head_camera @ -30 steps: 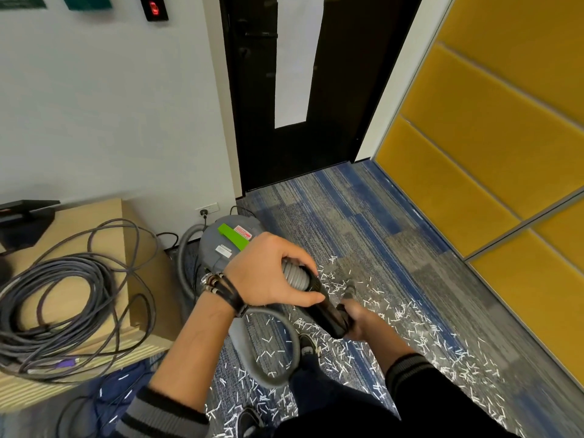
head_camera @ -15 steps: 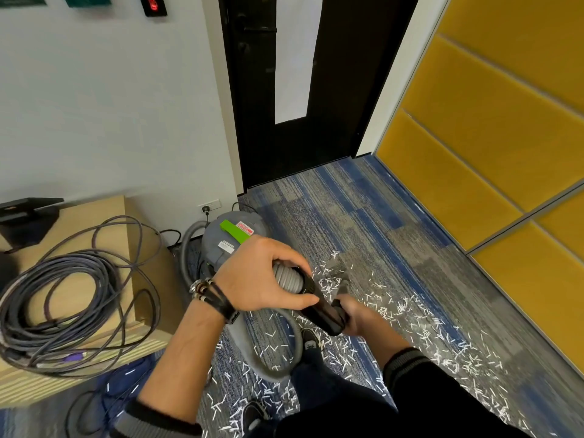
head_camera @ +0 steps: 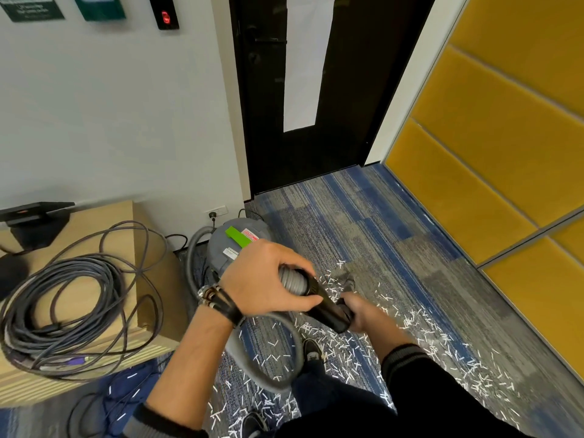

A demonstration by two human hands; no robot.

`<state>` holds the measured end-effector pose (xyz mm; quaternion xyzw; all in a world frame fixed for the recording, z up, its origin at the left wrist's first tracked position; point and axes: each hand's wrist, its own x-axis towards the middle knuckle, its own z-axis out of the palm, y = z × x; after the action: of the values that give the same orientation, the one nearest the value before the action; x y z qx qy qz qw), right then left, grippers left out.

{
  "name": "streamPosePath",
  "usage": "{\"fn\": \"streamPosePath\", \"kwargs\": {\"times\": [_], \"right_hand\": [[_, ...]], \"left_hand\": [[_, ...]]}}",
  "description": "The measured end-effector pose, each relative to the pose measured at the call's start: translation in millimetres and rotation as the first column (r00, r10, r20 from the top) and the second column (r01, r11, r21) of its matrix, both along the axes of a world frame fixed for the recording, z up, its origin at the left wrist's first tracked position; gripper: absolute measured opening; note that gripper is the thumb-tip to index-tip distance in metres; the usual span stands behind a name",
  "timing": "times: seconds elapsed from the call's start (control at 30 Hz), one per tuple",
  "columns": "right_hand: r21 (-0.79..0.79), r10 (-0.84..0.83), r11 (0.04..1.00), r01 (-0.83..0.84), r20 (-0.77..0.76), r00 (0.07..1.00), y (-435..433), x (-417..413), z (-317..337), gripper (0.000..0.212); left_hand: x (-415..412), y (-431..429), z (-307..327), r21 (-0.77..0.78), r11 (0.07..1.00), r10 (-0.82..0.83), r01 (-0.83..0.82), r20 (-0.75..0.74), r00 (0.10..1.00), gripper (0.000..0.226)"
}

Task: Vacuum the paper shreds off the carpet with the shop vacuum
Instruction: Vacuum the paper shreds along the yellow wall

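Gripping: left hand [head_camera: 265, 279] curled over the grey ribbed hose cuff [head_camera: 292, 281]; right hand [head_camera: 363, 314] clasped round the black plastic wand handle [head_camera: 325, 306], at their joint. Change over the last second: neither grasp altered, joint barely shifted. Grey drum-shaped shop vacuum [head_camera: 234, 245] stands just behind. White paper shreds [head_camera: 331, 336] remain strewn across the blue-grey striped carpet [head_camera: 363, 222]. Likely reading: hose fitting under way, no shreds cleared yet.

I'm in an office: blue-and-grey carpet tiles [head_camera: 363, 222] underfoot, yellow padded wall panels [head_camera: 505, 137] on my right, a black door [head_camera: 262, 121] with a tall pale strip ahead, and a card reader [head_camera: 164, 12] glowing red beside small signs [head_camera: 33, 7] on the white wall [head_camera: 110, 105].
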<state>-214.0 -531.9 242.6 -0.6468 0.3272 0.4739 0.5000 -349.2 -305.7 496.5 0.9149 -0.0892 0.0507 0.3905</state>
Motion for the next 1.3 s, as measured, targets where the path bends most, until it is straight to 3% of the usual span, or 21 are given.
{"fn": "streamPosePath", "kwargs": {"times": [0.1, 0.23, 0.43, 0.6, 0.87, 0.97, 1.13, 1.2, 1.3], "right_hand": [[0.048, 0.034, 0.998, -0.036, 0.046, 0.998, 21.4, 11.2, 11.7, 0.025], [-0.058, 0.071, 0.996, -0.065, 0.120, 0.990, 30.3, 21.4, 11.9, 0.032], [-0.092, 0.037, 0.995, -0.029, 0.082, 0.996, 0.7, 1.9, -16.1, 0.035], [-0.191, -0.001, 0.981, 0.015, 0.073, 0.997, -15.5, -9.0, -5.5, 0.026], [-0.018, 0.073, 0.997, -0.073, 0.016, 0.997, 35.5, -31.9, -9.4, 0.022], [0.086, 0.007, 0.996, -0.003, -0.048, 0.999, 51.4, -65.6, -2.0, 0.024], [0.077, -0.121, 0.989, 0.123, -0.032, 0.992, 24.4, -99.0, -9.0, 0.042], [0.042, -0.097, 0.994, 0.099, -0.030, 0.995, 7.4, -101.9, -25.0, 0.054], [0.046, -0.085, 0.995, 0.087, -0.050, 0.995, -1.6, -105.1, -32.6, 0.055]], "left_hand": [[4.9, 0.1, 6.9, 0.005, 1.000, -0.029, 0.029, -0.001, 1.000, 0.032], [8.2, -11.5, -1.7, -0.027, 0.999, -0.031, 0.030, -0.031, 0.999, 0.033], [5.3, -21.9, -8.8, -0.029, 0.995, -0.098, 0.096, -0.066, 0.993, 0.038], [-12.1, -9.9, -26.9, -0.104, 0.994, -0.023, 0.009, -0.138, 0.990, 0.037], [-35.0, 9.2, 2.5, 0.011, 1.000, -0.015, 0.015, -0.013, 1.000, 0.035], [-52.5, 17.6, 10.1, 0.036, 0.999, -0.034, 0.034, 0.001, 0.999, 0.036], [-75.9, 11.4, 1.9, -0.036, 0.997, -0.063, 0.062, -0.038, 0.997, 0.040], [-81.1, 2.6, -0.5, -0.020, 0.997, -0.070, 0.070, -0.042, 0.997, 0.040], [-89.1, -6.9, -1.2, 0.042, 0.997, -0.067, 0.068, -0.014, 0.998, 0.038]]}}
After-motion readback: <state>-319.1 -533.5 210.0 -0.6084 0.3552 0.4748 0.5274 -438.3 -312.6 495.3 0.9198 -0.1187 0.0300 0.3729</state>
